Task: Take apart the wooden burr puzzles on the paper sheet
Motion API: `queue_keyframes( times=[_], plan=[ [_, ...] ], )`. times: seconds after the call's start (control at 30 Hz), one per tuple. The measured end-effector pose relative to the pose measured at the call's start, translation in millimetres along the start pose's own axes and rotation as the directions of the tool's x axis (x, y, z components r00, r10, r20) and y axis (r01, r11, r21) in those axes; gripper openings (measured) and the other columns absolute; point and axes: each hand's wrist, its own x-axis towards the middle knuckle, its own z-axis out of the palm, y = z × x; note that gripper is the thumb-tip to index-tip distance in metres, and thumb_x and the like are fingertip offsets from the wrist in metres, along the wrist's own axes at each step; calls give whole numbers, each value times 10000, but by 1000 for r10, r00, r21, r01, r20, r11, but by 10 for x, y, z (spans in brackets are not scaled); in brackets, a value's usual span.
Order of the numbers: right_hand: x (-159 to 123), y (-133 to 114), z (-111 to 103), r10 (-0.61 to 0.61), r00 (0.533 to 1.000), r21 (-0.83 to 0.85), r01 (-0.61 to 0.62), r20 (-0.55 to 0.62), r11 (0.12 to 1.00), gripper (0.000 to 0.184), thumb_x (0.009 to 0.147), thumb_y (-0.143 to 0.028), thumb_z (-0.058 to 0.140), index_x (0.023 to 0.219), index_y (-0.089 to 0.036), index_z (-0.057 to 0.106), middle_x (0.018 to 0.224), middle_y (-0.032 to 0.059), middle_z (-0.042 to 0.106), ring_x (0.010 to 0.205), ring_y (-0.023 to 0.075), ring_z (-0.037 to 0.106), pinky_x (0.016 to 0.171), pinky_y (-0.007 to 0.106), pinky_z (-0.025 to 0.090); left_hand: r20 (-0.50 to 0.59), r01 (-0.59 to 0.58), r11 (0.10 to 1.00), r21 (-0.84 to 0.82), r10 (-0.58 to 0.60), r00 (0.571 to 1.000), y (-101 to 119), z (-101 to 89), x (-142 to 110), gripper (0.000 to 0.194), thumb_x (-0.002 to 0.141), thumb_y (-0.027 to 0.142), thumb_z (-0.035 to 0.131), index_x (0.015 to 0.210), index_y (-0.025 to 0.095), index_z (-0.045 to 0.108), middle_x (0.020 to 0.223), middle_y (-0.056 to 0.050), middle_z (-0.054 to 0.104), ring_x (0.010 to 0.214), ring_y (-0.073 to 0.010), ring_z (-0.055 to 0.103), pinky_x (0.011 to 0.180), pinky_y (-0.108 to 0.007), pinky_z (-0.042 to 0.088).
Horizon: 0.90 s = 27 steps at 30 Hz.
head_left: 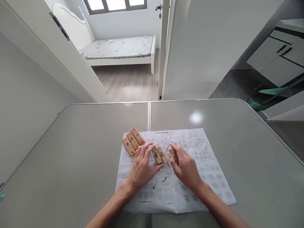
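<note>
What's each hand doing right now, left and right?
Left hand: fingers spread, tips touching the notched tan wooden puzzle pieces, no full grip.
Right hand: fingers pinch a small tan wooden block.

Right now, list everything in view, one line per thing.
loose wooden blocks: three, tan, side by side on the sheet's far left corner
notched wooden pieces: two, tan, between the hands
small wooden piece: one, tan, at the right fingertips
printed sheet: one, white, on the table
table: one, grey, folding
bed: one, white, in the room beyond
left hand: touching the notched pieces
right hand: holding the small piece
</note>
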Motion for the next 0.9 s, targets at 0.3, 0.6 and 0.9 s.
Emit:
queue_keyframes(
  times=[0.3, 0.6, 0.9],
  plan=[
    [-9, 42, 33, -54, 998, 13, 54, 14, 998, 479, 1087, -264, 472, 1565, -270, 436, 1237, 144, 665, 1128, 318, 662, 876, 454, 621, 36, -45, 999, -12, 45, 998, -14, 14, -12, 745, 863, 303, 823, 1489, 275, 419, 1441, -119, 590, 1296, -319, 569, 1107, -524, 477],
    [2, 42, 34, -56, 998, 78, 56, 5, 995, 399, 1084, -282, 498, 1482, -268, 519, 1279, 129, 664, 1196, 299, 654, 992, 457, 605, 57, -53, 999, -3, 53, 997, -10, 20, -16, 714, 891, 283, 794, 1496, 273, 414, 1438, -115, 595, 1303, -308, 567, 1105, -506, 492],
    [36, -45, -14, -71, 996, 232, 57, 55, 971, 353, 1087, -274, 490, 1436, -286, 540, 1320, 129, 620, 1200, 300, 650, 965, 452, 620, 44, -49, 999, 13, 49, 998, 4, 12, -4, 749, 879, 338, 809, 1505, 301, 400, 1424, -105, 609, 1289, -317, 585, 1095, -516, 500]
  ],
)
